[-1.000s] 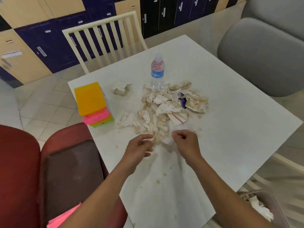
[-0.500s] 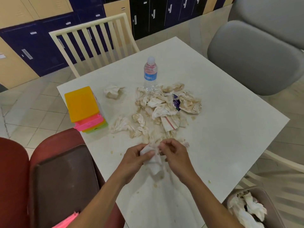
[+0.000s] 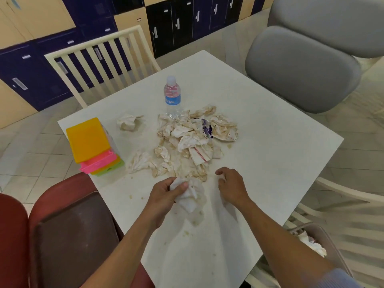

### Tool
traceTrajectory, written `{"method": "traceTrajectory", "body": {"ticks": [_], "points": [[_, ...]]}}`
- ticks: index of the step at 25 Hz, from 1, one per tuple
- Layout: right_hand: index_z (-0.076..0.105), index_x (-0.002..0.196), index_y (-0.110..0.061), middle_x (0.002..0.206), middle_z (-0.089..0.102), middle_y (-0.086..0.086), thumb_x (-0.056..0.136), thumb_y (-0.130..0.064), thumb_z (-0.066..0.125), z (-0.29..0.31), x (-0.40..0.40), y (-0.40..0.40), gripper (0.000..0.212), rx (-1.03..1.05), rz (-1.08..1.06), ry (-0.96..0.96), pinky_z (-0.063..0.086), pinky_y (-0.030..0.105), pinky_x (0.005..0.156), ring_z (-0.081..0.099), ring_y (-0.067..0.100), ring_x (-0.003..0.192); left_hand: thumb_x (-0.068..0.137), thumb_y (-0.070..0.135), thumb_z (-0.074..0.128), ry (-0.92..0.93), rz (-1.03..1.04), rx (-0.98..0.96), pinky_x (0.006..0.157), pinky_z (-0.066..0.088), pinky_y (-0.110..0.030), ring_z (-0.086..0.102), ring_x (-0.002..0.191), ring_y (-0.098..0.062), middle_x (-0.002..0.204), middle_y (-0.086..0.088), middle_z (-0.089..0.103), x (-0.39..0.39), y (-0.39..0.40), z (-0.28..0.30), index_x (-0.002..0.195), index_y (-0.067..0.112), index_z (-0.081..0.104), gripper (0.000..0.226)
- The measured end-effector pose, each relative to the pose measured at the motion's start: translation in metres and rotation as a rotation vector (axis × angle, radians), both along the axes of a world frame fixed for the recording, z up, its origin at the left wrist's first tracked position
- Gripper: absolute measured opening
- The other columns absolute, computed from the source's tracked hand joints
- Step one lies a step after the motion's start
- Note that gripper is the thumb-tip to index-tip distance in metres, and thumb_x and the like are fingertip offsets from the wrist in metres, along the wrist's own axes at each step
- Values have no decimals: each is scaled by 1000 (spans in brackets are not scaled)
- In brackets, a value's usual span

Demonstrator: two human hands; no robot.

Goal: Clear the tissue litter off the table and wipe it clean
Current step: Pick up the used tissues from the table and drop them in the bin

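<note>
Left grip: left hand (image 3: pixel 166 194) curled around a white tissue wad (image 3: pixel 188 195), just above the counter (image 3: pixel 270 146).
Right grip: right hand (image 3: pixel 231 187) curled, pinching a small white tissue scrap (image 3: pixel 222 178).
Tissue litter (image 3: pixel 193 140): stained heap just beyond both hands, mid-counter.
Single crumpled tissue (image 3: pixel 128 122): apart, to the left.
Water bottle (image 3: pixel 172 96): upright, touching the heap's far edge.
Coloured boxes (image 3: pixel 93 146): stacked at the left corner.
</note>
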State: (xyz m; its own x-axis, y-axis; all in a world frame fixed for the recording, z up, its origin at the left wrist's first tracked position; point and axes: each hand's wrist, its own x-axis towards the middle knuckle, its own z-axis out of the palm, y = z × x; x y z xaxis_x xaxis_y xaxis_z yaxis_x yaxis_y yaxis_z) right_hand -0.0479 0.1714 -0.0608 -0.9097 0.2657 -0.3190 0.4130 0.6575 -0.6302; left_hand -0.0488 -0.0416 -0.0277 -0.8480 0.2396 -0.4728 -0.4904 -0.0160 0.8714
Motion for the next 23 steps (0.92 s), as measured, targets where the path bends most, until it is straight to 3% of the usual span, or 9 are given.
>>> {"method": "traceTrajectory", "body": {"ticks": [4, 7, 12, 16, 18, 20, 23], "points": [[62, 108, -21, 89, 58, -6, 88, -11, 58, 33, 14, 26, 23, -272, -200, 107, 46, 21, 67, 58, 15, 77, 87, 15, 68, 24, -3, -5, 91, 52, -42, 70, 94, -25, 98, -11, 74, 9, 29, 13, 97, 11, 75, 13], [60, 105, -21, 90, 61, 1, 86, -13, 63, 51, 38, 59, 21, -440, -362, 159, 50, 27, 60, 59, 13, 62, 86, 15, 68, 52, -27, -1, 87, 52, -43, 69, 95, -29, 98, -13, 74, 21, 61, 19, 91, 14, 77, 9], [60, 100, -18, 88, 64, 13, 87, -12, 64, 58, 103, 130, 15, -497, -557, 205, 49, 30, 60, 56, 16, 58, 80, 26, 74, 62, -133, 6, 92, 50, -44, 68, 100, -28, 100, -11, 74, 51, 122, 25, 91, 16, 76, 15], [60, 94, -21, 94, 65, 10, 87, -14, 64, 37, 178, 191, 11, -436, -671, 117, 44, 25, 52, 56, 15, 61, 84, 18, 71, 73, -197, -18, 87, 52, -38, 68, 94, -21, 97, -6, 74, 82, 176, 26, 91, 17, 76, 8], [60, 92, -23, 98, 66, 13, 85, -15, 65, 18, 214, 213, 11, -379, -701, 30, 48, 29, 56, 59, 18, 66, 83, 14, 72, 53, -216, -20, 85, 55, -35, 70, 94, -20, 99, -5, 75, 99, 201, 23, 98, 14, 74, 16], [60, 92, -25, 102, 66, 12, 85, -17, 64, 0, 242, 227, 11, -380, -678, -71, 57, 38, 69, 64, 21, 78, 82, 12, 73, 59, -259, -45, 83, 56, -33, 71, 93, -19, 99, -4, 75, 115, 222, 17, 103, 14, 71, 21], [57, 117, -26, 118, 62, 4, 87, -28, 61, -17, 275, 241, 30, -327, -569, -230, 51, 41, 91, 62, 24, 103, 83, 14, 74, 84, -359, -158, 78, 58, -33, 71, 90, -16, 95, 1, 75, 141, 254, -5, 97, 21, 71, 17]]}}
